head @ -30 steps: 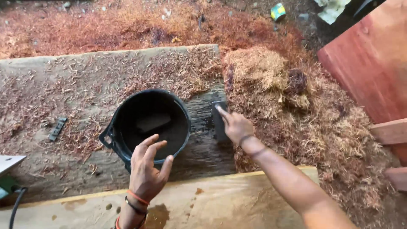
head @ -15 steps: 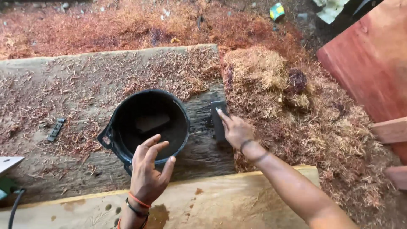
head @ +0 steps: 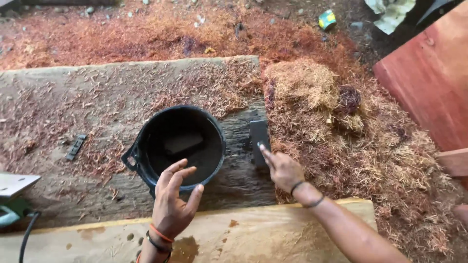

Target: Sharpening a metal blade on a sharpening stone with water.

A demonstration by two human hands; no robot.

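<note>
A black plastic bowl (head: pixel 146 141) sits on a weathered plank (head: pixel 58 97), with a dark block lying in dark liquid inside it. My left hand (head: pixel 174 197) hovers open over the bowl's near rim, fingers spread and empty. Just right of the bowl, a dark rectangular block (head: pixel 258 134) lies at the plank's wet end. My right hand (head: pixel 282 169) reaches to it, fingertips touching its near edge without gripping it.
Reddish wood shavings (head: pixel 351 131) pile up right of the plank and behind it. A pale board (head: pixel 273 234) with wet stains lies nearest me. A small dark strip (head: pixel 76 146) rests on the plank at left. A power tool with cord (head: pixel 12 204) sits bottom left. Red boards (head: pixel 429 78) lean at right.
My right hand has drawn back slightly toward me along the dark block, its fingertips now at the near edge. The left hand has hardly moved.
</note>
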